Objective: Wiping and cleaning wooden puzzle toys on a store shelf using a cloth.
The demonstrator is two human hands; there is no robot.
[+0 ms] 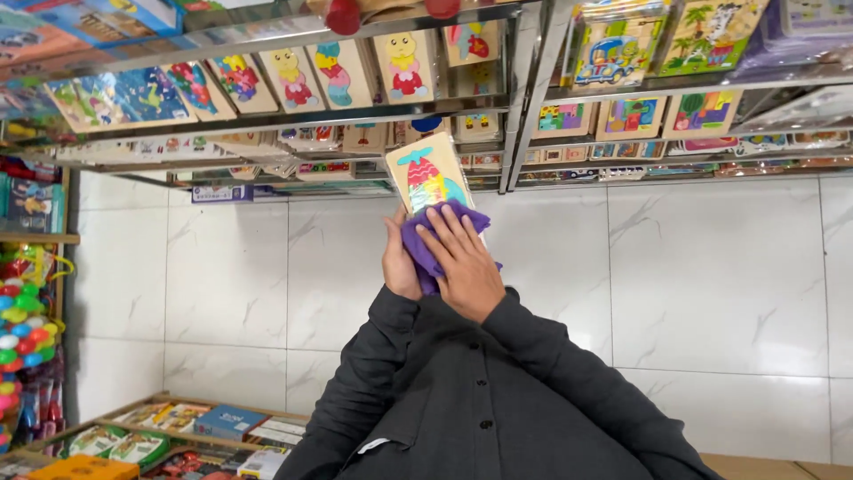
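Purple cloth (pixel 425 242) lies under my right hand (pixel 464 267), fingers flat and together, wiping the wooden puzzle board (pixel 426 176). My left hand (pixel 397 263) clamps the board's edge before the shelves (pixel 524 98). Next, I judge, shift the cloth to unwiped areas.

I see a metal shelf rack (pixel 524 98) across the top of my view. On its tiers lie rows of wooden picture puzzles (pixel 338 76) with cartoon animals, and more bright puzzle boards (pixel 622 44) sit right of its upright post. Below the rack spreads a white marble-tiled floor (pixel 711 276). Far left of the rack hangs a net of coloured balls (pixel 22 329); boxed toys (pixel 227 422) lie well below it.
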